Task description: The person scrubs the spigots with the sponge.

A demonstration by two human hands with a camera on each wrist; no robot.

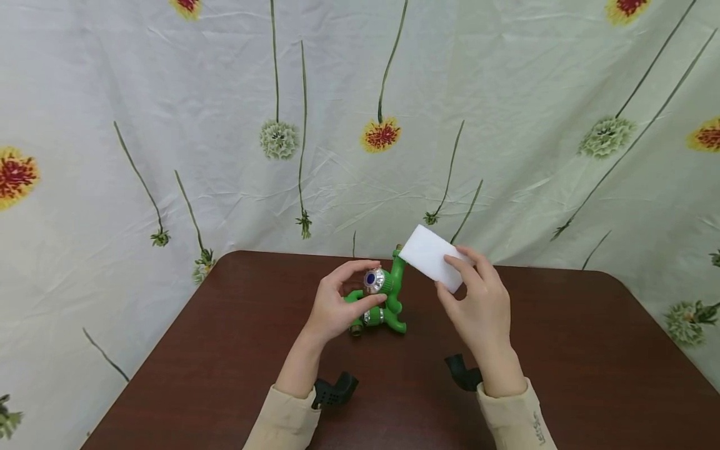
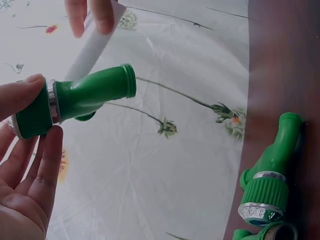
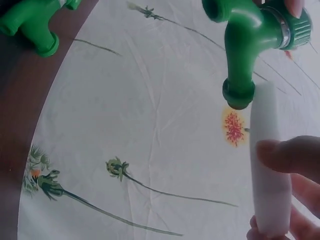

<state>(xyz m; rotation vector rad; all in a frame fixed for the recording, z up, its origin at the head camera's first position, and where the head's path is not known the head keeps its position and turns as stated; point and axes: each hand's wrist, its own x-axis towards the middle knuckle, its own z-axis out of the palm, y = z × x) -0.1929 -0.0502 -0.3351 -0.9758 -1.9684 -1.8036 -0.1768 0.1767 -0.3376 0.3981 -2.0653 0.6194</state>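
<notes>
My left hand holds a green plastic tap by its ribbed knob, raised over the table. The knob has a silver end with a blue centre, and thumb and fingers close on it from either side. To the right, my right hand grips a white sponge block between thumb and fingers. In the right wrist view the sponge is seen edge-on, its top end right at the tap's mouth. Other green taps lie on the table below, partly overlapped by the left hand in the head view.
The dark reddish-brown table has rounded far corners. Behind it hangs a pale flower-printed cloth. Black wrist mounts show at both cuffs, at the ends of beige sleeves.
</notes>
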